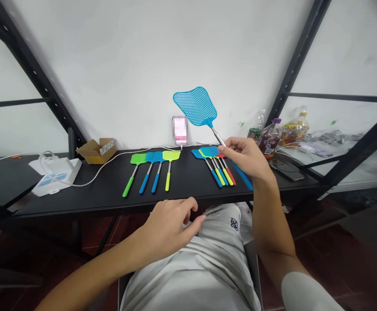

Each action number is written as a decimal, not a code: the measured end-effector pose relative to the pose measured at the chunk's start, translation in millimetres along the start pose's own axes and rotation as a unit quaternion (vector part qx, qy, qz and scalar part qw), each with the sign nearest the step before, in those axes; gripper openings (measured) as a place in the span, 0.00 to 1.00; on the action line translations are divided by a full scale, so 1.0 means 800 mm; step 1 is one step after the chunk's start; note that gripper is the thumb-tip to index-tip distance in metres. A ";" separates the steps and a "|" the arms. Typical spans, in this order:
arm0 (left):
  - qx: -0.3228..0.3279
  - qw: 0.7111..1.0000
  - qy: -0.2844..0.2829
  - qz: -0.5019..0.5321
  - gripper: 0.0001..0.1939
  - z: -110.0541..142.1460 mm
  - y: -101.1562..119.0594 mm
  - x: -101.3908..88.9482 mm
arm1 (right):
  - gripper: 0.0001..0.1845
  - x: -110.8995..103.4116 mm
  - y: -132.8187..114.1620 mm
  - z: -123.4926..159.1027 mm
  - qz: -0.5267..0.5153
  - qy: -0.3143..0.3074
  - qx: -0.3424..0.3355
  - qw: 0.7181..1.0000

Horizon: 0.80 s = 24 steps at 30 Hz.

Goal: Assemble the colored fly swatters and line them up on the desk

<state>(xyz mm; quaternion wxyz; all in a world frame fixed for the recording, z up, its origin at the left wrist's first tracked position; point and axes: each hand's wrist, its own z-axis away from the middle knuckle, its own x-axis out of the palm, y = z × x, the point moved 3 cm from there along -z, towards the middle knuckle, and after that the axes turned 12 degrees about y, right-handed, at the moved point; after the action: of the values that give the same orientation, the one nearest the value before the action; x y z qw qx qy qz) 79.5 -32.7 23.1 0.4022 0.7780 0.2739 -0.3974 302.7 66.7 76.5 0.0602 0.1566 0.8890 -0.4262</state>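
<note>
A black table (pixel 110 185) against a white wall (pixel 126 65), multicoloured plastic fly swatters (pixel 156 157) lying on it in two groups.
The right hand (pixel 245 157), nearly closed, grips the metal shaft of a blue plastic fly swatter (pixel 196 106), whose mesh head stands raised above the table. The left hand (pixel 172 224), loosely curled and empty, sits by the table's front edge.
</note>
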 end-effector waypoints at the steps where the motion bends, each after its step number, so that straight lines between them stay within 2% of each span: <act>1: -0.009 0.999 -0.001 0.042 0.13 0.002 -0.004 0.005 | 0.18 0.003 -0.002 0.002 -0.016 -0.015 0.010 1.000; 3: -0.028 0.990 0.003 0.137 0.12 0.006 -0.012 0.015 | 0.18 0.010 -0.004 0.005 -0.041 -0.063 0.035 0.997; 5: -0.053 0.976 0.016 0.212 0.16 0.008 -0.020 0.024 | 0.17 0.018 -0.005 0.009 -0.063 -0.125 0.060 0.988; 7: -0.078 0.964 0.028 0.255 0.23 0.008 -0.025 0.029 | 0.15 0.027 -0.006 0.013 -0.084 -0.179 0.079 0.977; 9: -0.093 0.956 0.027 0.277 0.25 0.006 -0.027 0.030 | 0.15 0.035 -0.007 0.015 -0.103 -0.205 0.094 0.969; 15: -0.110 0.954 0.017 0.277 0.11 0.001 -0.033 0.029 | 0.13 0.046 -0.011 0.018 -0.129 -0.225 0.090 0.961; 24: -0.100 0.961 0.012 0.257 0.09 0.001 -0.037 0.025 | 0.16 0.031 -0.017 0.018 -0.127 -0.181 0.065 0.973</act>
<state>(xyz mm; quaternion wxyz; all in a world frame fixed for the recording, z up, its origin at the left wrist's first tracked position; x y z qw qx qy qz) 68.0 -15.9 -6.1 0.5636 0.7827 0.1078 -0.2412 274.7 53.1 71.9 0.1548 -0.0340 0.8462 -0.5088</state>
